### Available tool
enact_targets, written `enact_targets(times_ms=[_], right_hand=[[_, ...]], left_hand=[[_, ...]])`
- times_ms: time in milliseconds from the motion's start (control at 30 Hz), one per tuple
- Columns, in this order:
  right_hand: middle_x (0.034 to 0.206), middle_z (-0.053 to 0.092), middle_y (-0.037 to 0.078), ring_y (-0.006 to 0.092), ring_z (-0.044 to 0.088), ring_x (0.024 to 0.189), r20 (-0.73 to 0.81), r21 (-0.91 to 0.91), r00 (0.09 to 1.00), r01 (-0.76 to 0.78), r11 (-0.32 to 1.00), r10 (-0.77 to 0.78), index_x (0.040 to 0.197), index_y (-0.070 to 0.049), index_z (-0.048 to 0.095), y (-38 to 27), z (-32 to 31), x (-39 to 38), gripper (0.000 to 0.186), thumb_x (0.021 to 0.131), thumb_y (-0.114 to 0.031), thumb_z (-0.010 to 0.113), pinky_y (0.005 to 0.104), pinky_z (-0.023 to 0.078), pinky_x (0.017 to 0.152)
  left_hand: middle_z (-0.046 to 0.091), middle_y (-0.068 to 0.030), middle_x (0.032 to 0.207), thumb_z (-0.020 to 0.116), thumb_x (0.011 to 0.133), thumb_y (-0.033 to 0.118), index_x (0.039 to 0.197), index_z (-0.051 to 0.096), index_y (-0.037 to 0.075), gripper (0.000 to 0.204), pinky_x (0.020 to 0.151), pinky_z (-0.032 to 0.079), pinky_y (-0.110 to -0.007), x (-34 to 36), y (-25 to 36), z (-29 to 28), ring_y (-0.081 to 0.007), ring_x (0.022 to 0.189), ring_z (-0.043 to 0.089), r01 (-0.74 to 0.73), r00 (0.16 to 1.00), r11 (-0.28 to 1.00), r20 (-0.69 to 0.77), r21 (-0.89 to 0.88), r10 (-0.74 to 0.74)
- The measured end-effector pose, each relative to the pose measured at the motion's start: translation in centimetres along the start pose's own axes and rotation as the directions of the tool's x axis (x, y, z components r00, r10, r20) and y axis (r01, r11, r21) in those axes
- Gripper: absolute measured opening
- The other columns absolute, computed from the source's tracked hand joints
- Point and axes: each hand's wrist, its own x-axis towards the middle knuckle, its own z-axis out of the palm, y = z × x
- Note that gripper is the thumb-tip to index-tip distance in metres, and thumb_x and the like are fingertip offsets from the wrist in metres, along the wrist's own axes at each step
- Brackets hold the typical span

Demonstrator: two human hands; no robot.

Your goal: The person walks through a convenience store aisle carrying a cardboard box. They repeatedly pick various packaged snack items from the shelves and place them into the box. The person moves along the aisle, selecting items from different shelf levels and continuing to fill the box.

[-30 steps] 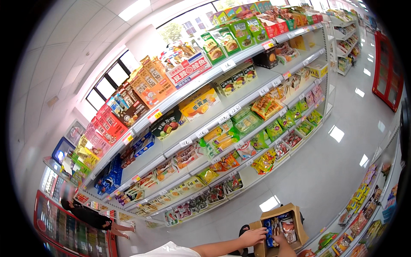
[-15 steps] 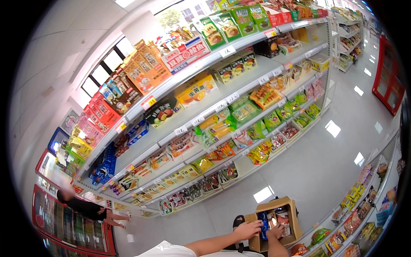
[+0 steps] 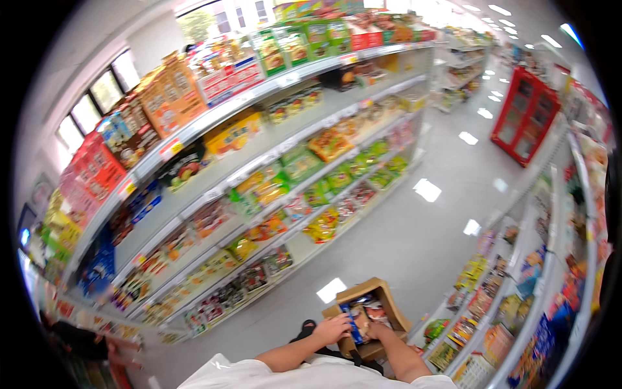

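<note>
An open brown cardboard box (image 3: pixel 393 308) stands low in front of me, holding several packets. My left hand (image 3: pixel 333 329) lies over its left rim, fingers bent over the edge beside a blue packet (image 3: pixel 354 329). My right hand (image 3: pixel 377 330) reaches into the box from its near side. Its fingertips are among the packets, close to a reddish-brown and white one (image 3: pixel 376 312); blur and the packets hide whether it grips anything.
A long shelf unit (image 3: pixel 285 170) of packaged snacks runs along the left. More snack shelves (image 3: pixel 499 311) stand close on the right. Grey tiled floor (image 3: pixel 395 233) lies between, with a red cabinet (image 3: pixel 525 117) farther off. A person in black (image 3: pixel 81 337) is at the far left.
My view has turned right, so shelves and box appear farther left. My left hand remains at the box's left rim and my right hand inside it.
</note>
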Motion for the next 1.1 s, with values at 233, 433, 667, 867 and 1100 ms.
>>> enact_targets(times_ms=[233,433,667,867,1100], right_hand=[[0.113,0.067,0.02,0.0386,0.062,0.107,-0.55,0.199,0.832,0.042,0.979,0.076,0.117,-0.008,0.066,-5.5,0.9,-15.2,0.035,0.092,-0.029,0.054,0.0476,0.05,0.092],[0.106,0.068,0.015,0.0368,0.063,0.101,-0.787,0.609,0.021,0.187,0.771,0.617,0.107,-0.006,0.068,-15.1,9.9,-22.9,0.021,0.09,-0.015,0.06,0.0416,0.051,0.087],[0.096,0.071,0.02,0.0298,0.068,0.098,0.111,0.993,0.374,-0.077,-0.088,0.921,0.105,-0.003,0.071,-21.1,33.1,-16.3,0.025,0.092,-0.02,0.059,0.0386,0.053,0.085],[0.099,0.071,0.019,0.0307,0.068,0.097,0.162,0.987,0.456,-0.082,-0.141,0.875,0.105,-0.004,0.072,-29.7,41.2,-15.1,0.025,0.091,-0.02,0.059,0.0394,0.053,0.084],[0.102,0.071,0.018,0.0318,0.068,0.096,0.285,0.959,0.546,-0.17,-0.229,0.788,0.105,-0.006,0.072,-42.0,46.7,-8.7,0.024,0.09,-0.02,0.059,0.0403,0.053,0.083]], left_hand=[[0.064,0.0011,0.115,0.063,0.09,0.042,0.098,0.07,0.019,0.026,0.097,0.046,-0.044,0.6,-2.4,0.7,-0.0226,0.124,0.051,-0.238,0.967,0.969,-0.108,-0.066,0.23],[0.07,0.0002,0.103,0.065,0.089,0.037,0.104,0.073,0.022,0.023,0.085,0.052,-0.04,3.8,-7.7,0.3,-0.0229,0.102,0.063,-0.443,0.88,0.897,0.193,0.005,0.434],[0.067,-0.0038,0.115,0.068,0.085,0.023,0.114,0.069,0.017,0.03,0.092,0.05,-0.041,3.6,-6.9,-0.1,-0.0263,0.111,0.059,-0.463,0.859,0.882,0.202,-0.087,0.471],[0.054,-0.0129,0.138,0.065,0.077,-0.001,0.111,0.066,0.009,0.035,0.111,0.038,-0.043,1.7,-7.0,-6.2,-0.0363,0.135,0.043,-0.674,0.705,0.664,-0.012,-0.324,0.709],[0.062,-0.0114,0.127,0.063,0.084,0.015,0.106,0.068,0.008,0.023,0.1,0.044,-0.041,-1.2,-14.5,-0.6,-0.0315,0.12,0.056,-0.58,0.502,0.69,0.478,-0.432,0.721]])
